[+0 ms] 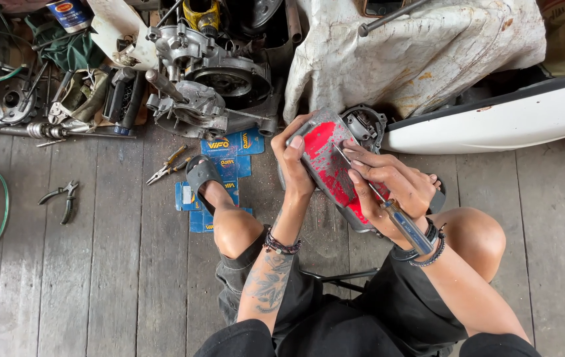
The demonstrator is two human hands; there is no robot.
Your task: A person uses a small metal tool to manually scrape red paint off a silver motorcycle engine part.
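Held over the knees: metal cover (333, 173) with flaking red paint, clasped by left hand (294, 165); right hand (395, 187) clenched on screwdriver (388, 208), tip laid on the red face. Flattened blue rectangular cartons (223, 165) lie on the plank floor (97, 264), underfoot beside pliers (167, 166).

- A metal cover (330, 168), grey with its flat face coated in patchy, chipped red paint, is held tilted above the lap, gripped along its left edge and propped between the knees.
- A screwdriver (388, 206) with a clear handle is held slanted, its thin shaft laid across the red face.
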